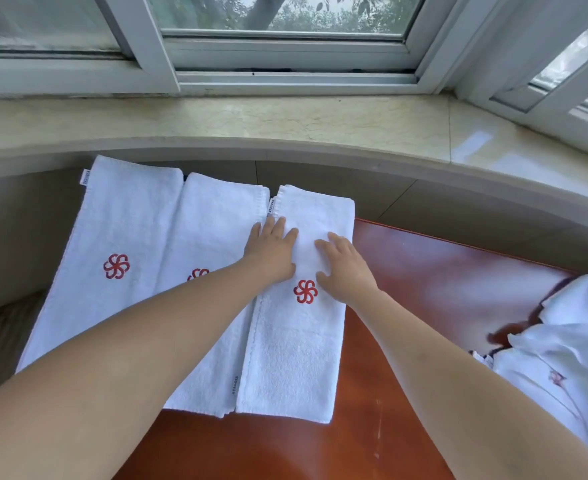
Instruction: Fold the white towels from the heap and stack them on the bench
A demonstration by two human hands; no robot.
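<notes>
Head view: we see three folded white towels lying side by side across the left part of the red-brown bench (pixel 406 306), below the stone window sill (pixel 285 123). The left towel (pixel 112 237) and the middle towel (pixel 216 230) overlap slightly; the right towel (pixel 299 341) laps over the middle one's edge. Each shows a red pinwheel emblem, the middle one's partly hidden by the forearm.

Left hand (pixel 271 251): flat, fingers straight and spread, pressing where the middle and right towels meet. Right hand (pixel 341 268): also flat, fingers extended, resting on the right towel just above its emblem (pixel 305 291). Neither grips anything.

The unfolded heap (pixel 559 344) sits crumpled at the bench's right end, well apart from the folded three.

Our judgement: terry cloth, soft, light and limp, with no stiffness of its own. Smoothing by palm suits it. To lift from the heap, pinch two corners of one hemmed edge.
</notes>
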